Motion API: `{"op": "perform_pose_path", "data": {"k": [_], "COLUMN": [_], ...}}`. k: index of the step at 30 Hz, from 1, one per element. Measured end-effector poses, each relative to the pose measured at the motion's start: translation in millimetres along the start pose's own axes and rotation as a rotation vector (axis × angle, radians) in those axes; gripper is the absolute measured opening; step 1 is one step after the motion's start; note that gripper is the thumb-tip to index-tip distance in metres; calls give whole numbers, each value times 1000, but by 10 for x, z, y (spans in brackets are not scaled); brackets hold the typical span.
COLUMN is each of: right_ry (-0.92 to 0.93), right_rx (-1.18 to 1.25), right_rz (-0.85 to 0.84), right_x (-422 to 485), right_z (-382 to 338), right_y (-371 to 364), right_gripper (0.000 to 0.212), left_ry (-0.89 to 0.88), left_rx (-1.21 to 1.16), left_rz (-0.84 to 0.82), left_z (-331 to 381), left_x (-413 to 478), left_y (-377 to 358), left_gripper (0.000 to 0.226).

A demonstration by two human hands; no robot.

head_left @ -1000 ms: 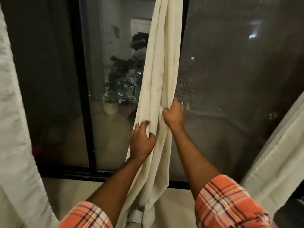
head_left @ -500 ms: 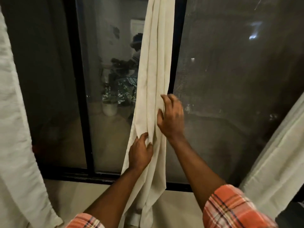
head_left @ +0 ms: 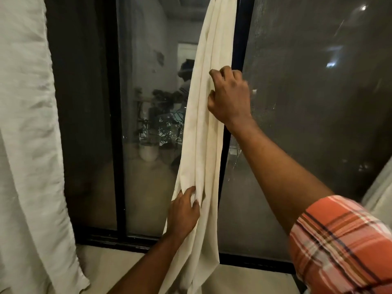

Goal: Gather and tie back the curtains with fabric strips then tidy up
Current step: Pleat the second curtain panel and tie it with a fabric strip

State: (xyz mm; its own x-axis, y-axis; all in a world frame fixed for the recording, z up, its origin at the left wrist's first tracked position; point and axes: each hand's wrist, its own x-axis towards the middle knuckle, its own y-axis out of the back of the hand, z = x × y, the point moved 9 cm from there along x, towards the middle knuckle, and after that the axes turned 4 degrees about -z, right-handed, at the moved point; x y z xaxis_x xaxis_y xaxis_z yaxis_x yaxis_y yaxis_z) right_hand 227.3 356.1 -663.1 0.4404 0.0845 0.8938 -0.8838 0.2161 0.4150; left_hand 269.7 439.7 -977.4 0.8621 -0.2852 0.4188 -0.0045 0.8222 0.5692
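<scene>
Head view: cream curtain (head_left: 203,128) hangs bunched; right hand (head_left: 229,96) grips its edge high, left hand (head_left: 184,211) clutches folds lower.

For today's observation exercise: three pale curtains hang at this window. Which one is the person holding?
The narrow middle curtain: the left hand and right hand grip its folds. The left curtain and right curtain hang untouched.
</scene>
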Motion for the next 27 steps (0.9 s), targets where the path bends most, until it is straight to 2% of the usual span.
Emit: {"op": "perform_pose_path", "data": {"k": [2, 6, 8, 11, 12, 17, 20, 23, 27], "right_ry": [8, -30, -63, -78, -87, -221, -234, -210, -163], "right_rx": [-22, 27, 24, 14, 35, 163, 179, 139, 168], "right_rz": [-57, -316, -300, -151, -166, -590, -677, -846, -1285], "right_x": [10, 25, 59, 99, 89, -341, -828, -1677, -3311], "right_z": [-16, 15, 47, 22, 16, 68, -31, -217, -476], "right_y": [-36, -250, -229, -114, -151, -748, -1022, -1431, -2023], "right_gripper": [47, 53, 50, 39, 34, 21, 18, 21, 32], "left_ry": [-8, -17, -25, -31, -32, -36, -42, -30, 2], "left_rx": [5, 8, 17, 23, 22, 18, 17, 28, 40], "left_rz": [-1, 6, 3, 10, 11, 13, 11, -2, -36], "left_z": [13, 31, 41, 41, 36, -9, -33, -116, -253], "left_x": [3, 9, 8, 12, 10, -13, -22, -21, -57], "left_y": [11, 37, 45, 57, 54, 19, 13, -17, -46], "left_gripper": [42, 42, 42, 41, 40, 37, 36, 38, 39]}}
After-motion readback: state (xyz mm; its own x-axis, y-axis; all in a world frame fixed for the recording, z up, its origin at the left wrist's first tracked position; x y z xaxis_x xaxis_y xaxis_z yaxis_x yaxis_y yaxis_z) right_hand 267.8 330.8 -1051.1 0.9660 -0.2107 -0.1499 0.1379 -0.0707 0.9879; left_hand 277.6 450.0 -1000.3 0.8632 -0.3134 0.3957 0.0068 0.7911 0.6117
